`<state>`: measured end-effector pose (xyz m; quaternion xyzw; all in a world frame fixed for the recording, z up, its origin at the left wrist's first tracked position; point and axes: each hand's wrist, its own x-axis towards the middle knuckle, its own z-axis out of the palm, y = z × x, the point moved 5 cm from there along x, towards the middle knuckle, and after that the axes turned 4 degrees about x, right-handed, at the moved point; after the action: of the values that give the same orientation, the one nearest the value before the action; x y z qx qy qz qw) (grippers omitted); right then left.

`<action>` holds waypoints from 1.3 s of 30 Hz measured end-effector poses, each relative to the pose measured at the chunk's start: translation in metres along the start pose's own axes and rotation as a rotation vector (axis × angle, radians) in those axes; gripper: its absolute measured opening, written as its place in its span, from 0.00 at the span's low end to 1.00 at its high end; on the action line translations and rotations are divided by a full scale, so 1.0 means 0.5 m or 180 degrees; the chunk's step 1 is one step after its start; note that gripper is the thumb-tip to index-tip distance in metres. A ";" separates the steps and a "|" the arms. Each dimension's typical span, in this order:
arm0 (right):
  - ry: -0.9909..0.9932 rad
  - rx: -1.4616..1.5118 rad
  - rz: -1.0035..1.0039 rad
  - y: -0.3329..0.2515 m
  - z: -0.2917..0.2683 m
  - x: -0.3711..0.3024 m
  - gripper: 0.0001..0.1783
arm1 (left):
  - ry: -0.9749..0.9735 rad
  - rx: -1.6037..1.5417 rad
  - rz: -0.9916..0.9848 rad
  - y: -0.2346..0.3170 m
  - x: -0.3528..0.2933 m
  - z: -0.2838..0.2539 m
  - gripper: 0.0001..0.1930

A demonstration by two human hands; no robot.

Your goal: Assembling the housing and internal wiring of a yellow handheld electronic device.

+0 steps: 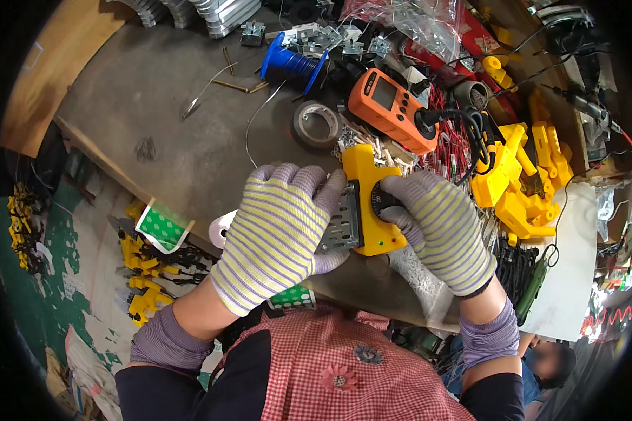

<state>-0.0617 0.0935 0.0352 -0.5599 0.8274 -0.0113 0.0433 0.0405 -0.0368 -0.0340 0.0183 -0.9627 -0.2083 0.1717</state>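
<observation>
Both my hands wear striped gloves and hold a yellow plastic device housing (383, 235) just above the near part of the workbench. My left hand (274, 224) grips its left side, where a slotted metal plate (341, 223) is attached; the thumb lies at the plate's lower edge. On the right, the fingers of my right hand (442, 228) close around a round black dial (380, 201) on the housing and partly hide it. Small indicator spots show near the housing's lower right corner. What lies under my left palm is hidden.
An orange meter (386, 105) with a black plug, a tape roll (316, 125) and a blue wire spool (291, 66) stand beyond my hands on the workbench (168, 105). Yellow housings (516, 196) pile up at right, beside red wires (448, 144). Another person (544, 368) is at lower right.
</observation>
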 end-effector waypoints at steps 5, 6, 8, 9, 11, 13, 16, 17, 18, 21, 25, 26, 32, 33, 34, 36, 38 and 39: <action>0.0945 0.3380 0.1280 0.053 -0.004 -0.058 0.28 | -0.0212 -0.0137 -0.0052 0.003 0.004 -0.007 0.47; 0.0762 0.3544 0.1443 0.056 -0.009 -0.061 0.34 | -0.0286 -0.0211 -0.0085 -0.001 0.003 -0.007 0.46; 0.0617 0.3700 0.1493 0.060 -0.002 -0.065 0.34 | -0.0177 -0.0190 -0.0068 -0.006 -0.001 -0.003 0.46; 0.0520 0.3904 0.1528 0.060 0.003 -0.066 0.34 | -0.0086 -0.0109 -0.0027 -0.007 -0.003 -0.003 0.46; 0.0422 0.3916 0.1578 0.052 -0.001 -0.064 0.35 | -0.0192 -0.0163 -0.0059 -0.009 -0.003 0.000 0.45; 0.0478 0.3550 0.1644 0.050 -0.009 -0.064 0.31 | 0.0025 -0.0096 0.0032 -0.008 -0.005 0.000 0.45; 0.0611 0.2352 0.1399 0.036 -0.012 -0.060 0.24 | -0.0009 -0.0114 0.0057 -0.008 -0.005 0.002 0.45; 0.0598 0.2354 0.1394 0.030 -0.010 -0.054 0.24 | -0.0012 -0.0149 0.0067 -0.008 -0.006 0.004 0.44; 0.0503 0.1985 0.1267 0.018 -0.012 -0.046 0.21 | -0.0013 -0.0149 0.0055 -0.009 -0.008 0.006 0.44; 0.0392 0.1386 0.0990 0.002 -0.007 -0.032 0.18 | 0.0094 -0.0133 0.0074 -0.008 -0.013 0.005 0.44; 0.0256 0.0809 0.0604 -0.008 -0.007 -0.023 0.17 | -0.0002 -0.0126 0.0076 -0.005 -0.007 0.001 0.44; 0.0246 0.0655 0.0491 -0.006 -0.003 -0.022 0.17 | -0.0017 -0.0130 0.0072 -0.006 -0.008 0.002 0.43; 0.0173 0.0492 0.0208 -0.013 -0.015 -0.003 0.17 | 0.0083 -0.0173 -0.0009 -0.006 -0.004 -0.001 0.43; 0.0148 0.0317 0.0087 -0.017 -0.015 -0.001 0.17 | 0.0076 -0.0167 -0.0001 -0.006 -0.002 0.000 0.43; 0.0143 0.0156 0.0116 -0.021 -0.015 -0.002 0.17 | 0.0059 -0.0175 -0.0016 -0.006 -0.001 0.001 0.43; 0.0094 0.0374 0.0200 -0.011 -0.017 0.001 0.18 | 0.0038 -0.0173 -0.0008 -0.004 -0.001 -0.002 0.44; 0.0051 0.0587 0.0262 -0.006 -0.014 0.005 0.18 | 0.0032 -0.0326 -0.0093 -0.009 -0.002 -0.003 0.45; -0.0047 0.0316 0.0241 -0.015 -0.008 0.008 0.18 | 0.0035 -0.0311 -0.0079 -0.008 0.001 -0.005 0.45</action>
<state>-0.0569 0.0868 0.0396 -0.5254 0.8460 -0.0465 0.0775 0.0406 -0.0415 -0.0336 0.0231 -0.9501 -0.2571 0.1751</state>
